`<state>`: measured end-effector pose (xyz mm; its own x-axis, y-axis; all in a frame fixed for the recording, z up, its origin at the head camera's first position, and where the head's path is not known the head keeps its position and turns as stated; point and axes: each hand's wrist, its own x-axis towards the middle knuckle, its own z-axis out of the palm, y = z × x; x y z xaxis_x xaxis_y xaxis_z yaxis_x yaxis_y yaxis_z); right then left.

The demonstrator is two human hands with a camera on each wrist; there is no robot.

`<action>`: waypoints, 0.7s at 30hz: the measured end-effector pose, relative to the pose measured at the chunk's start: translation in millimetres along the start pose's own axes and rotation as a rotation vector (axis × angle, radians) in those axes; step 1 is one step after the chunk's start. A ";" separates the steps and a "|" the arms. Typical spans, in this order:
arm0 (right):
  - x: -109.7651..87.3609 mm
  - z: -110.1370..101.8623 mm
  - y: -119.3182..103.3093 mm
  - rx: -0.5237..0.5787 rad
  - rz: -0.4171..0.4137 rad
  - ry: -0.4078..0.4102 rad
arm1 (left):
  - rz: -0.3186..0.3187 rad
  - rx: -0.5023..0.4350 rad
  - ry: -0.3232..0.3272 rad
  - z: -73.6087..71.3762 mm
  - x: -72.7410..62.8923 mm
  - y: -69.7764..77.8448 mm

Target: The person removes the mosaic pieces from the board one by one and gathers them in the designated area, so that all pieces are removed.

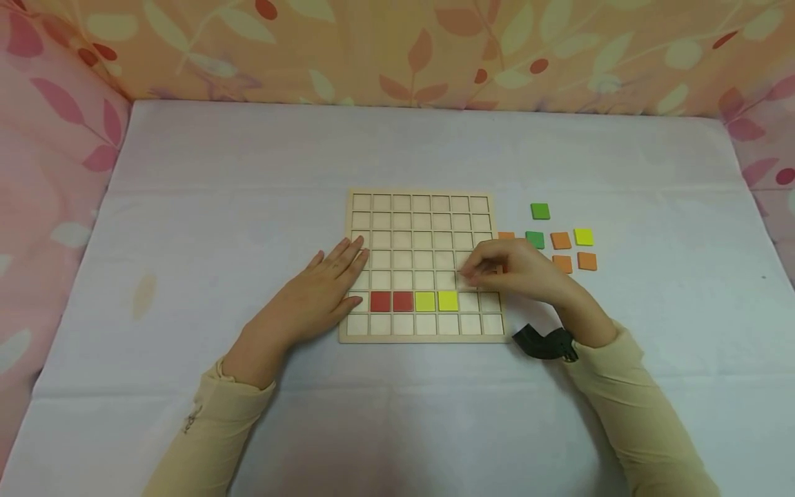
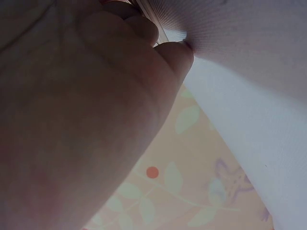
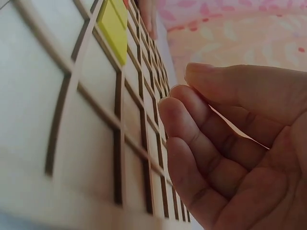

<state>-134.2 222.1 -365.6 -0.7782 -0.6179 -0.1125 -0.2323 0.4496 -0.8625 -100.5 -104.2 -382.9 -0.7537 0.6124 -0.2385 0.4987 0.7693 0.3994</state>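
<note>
A wooden grid board (image 1: 422,339) lies flat, with two red tiles (image 1: 391,301) and two yellow tiles (image 1: 437,301) side by side in its second row from the front. My left hand (image 1: 310,297) rests on the board's left edge, fingers extended; its palm side (image 2: 86,120) fills much of the left wrist view. Over the board's right side hovers my right hand (image 1: 522,271), fingers loosely bent and thumb near the index finger. The right wrist view shows no tile in this hand (image 3: 230,139), and a yellow tile (image 3: 112,31) sits beyond it.
Loose tiles lie right of the board: green tiles (image 1: 540,211), orange tiles (image 1: 586,261) and a yellow tile (image 1: 584,237). The right hand partly covers some. A black strap (image 1: 543,343) hangs at the right wrist. Floral cloth (image 1: 397,55) encloses the white-covered table (image 1: 217,159).
</note>
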 end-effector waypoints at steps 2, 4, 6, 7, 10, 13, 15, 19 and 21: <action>3.3 2.3 -1.4 0.007 -0.012 -0.015 | 0.001 -0.002 -0.002 0.0 0.5 -0.3; 6.5 4.7 -3.2 0.024 -0.012 -0.035 | 0.003 -0.004 -0.006 -0.1 0.9 -0.5; 10.0 7.4 -5.1 0.027 -0.013 -0.052 | 0.006 -0.007 -0.007 -0.2 1.2 -0.6; 11.8 9.0 -6.2 0.025 -0.016 -0.059 | 0.007 -0.008 -0.007 -0.2 1.3 -0.6; 17.2 13.5 -10.7 0.013 -0.025 -0.080 | 0.007 -0.006 -0.005 -0.4 1.1 -0.4; 22.6 17.7 -14.9 -0.001 -0.045 -0.099 | 0.012 -0.008 0.005 0.0 0.7 -0.7; 26.0 20.6 -17.1 -0.003 -0.058 -0.113 | 0.013 -0.009 0.010 0.1 0.5 -0.9; 32.3 26.6 -19.8 0.001 -0.074 -0.132 | 0.015 -0.011 0.013 0.8 0.1 -1.7; 35.4 29.9 -21.3 0.010 -0.080 -0.136 | 0.010 -0.012 0.010 1.0 -0.1 -2.1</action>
<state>-139.4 171.3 -365.9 -0.6709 -0.7336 -0.1085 -0.2841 0.3894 -0.8762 -101.0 -105.8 -384.6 -0.7527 0.6185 -0.2255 0.5014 0.7606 0.4125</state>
